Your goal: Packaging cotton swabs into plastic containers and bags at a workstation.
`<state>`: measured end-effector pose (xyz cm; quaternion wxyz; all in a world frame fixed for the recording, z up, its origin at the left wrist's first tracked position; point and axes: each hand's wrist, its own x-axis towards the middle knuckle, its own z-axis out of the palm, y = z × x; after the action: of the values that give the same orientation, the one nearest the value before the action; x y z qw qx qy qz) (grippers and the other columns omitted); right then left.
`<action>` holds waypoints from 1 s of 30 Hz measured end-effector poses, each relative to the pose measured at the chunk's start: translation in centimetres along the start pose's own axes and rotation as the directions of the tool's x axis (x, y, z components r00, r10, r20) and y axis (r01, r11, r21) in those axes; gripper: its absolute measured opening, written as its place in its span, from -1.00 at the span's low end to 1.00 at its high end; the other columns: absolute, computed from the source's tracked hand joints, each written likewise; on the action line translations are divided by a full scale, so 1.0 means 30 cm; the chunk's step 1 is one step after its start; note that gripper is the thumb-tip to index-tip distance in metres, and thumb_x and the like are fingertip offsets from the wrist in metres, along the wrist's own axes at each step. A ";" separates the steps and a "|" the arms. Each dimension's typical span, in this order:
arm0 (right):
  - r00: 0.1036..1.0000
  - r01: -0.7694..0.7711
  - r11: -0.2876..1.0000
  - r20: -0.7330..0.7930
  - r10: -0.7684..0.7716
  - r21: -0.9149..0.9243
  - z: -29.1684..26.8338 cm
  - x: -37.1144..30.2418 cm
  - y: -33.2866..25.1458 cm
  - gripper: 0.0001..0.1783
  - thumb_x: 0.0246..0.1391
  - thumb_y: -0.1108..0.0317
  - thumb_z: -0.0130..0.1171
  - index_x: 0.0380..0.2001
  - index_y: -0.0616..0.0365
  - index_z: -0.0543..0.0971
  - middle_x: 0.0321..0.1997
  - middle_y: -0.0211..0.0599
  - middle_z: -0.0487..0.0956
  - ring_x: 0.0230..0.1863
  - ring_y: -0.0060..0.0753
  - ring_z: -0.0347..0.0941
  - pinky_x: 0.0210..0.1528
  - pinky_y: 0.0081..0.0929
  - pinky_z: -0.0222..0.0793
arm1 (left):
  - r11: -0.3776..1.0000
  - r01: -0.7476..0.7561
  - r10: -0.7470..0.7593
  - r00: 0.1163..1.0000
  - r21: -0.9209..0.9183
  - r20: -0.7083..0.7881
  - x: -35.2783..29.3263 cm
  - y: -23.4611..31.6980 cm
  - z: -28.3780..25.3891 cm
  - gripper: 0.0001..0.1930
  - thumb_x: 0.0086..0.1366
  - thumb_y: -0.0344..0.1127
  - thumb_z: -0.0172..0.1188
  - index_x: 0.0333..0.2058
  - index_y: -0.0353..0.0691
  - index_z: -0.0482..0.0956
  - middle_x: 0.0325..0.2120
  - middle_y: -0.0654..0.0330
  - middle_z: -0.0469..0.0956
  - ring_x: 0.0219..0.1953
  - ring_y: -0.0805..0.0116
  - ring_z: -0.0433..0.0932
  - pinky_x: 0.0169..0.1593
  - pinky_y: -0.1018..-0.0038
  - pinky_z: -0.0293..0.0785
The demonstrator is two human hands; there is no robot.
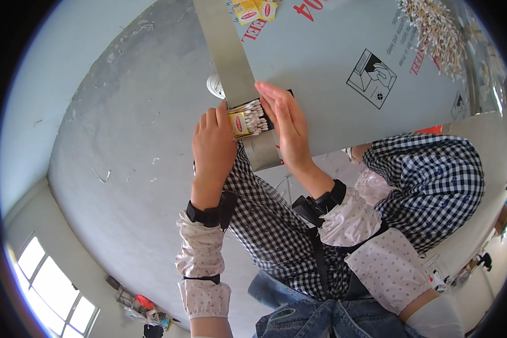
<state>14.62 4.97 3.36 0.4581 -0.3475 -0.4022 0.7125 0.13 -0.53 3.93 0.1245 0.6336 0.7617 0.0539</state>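
A bundle of white-tipped cotton swabs [256, 116] lies between my hands at the table's left edge. A yellow label card [238, 123] rests on its left part, and dark edges show around the swabs. My left hand [214, 138] is closed at the left end of the bundle, its fingers bent and pressed together; the thumb is hidden. On the other side, my right hand [290, 127] is held on edge with fingers stretched out, its palm turned toward the swab tips. Whether the right palm touches the tips I cannot tell.
Yellow label cards [253, 10] lie at the table's far left. A large heap of loose cotton swabs [434, 36] is at the far right, by clear plastic [490, 73]. A person in black-and-white checked cloth [434, 188] sits close on my right. A bare metal strip [225, 48] edges the table.
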 end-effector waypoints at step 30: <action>1.000 0.025 0.996 0.008 -0.026 0.086 0.015 0.053 0.008 -0.43 0.44 0.03 -0.23 0.23 0.30 0.32 0.32 -0.07 0.33 0.41 -0.24 0.15 0.47 -0.30 -0.05 | 0.966 0.029 -0.013 0.998 0.258 -0.065 0.012 0.055 0.026 -0.51 0.09 -0.50 0.17 0.05 -0.36 0.36 -0.28 0.12 0.46 -0.23 0.15 0.47 -0.17 0.35 0.44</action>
<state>13.60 6.29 3.14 0.4798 -0.3192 -0.3774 0.7249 1.83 0.09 3.52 0.0176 0.6344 0.7723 -0.0273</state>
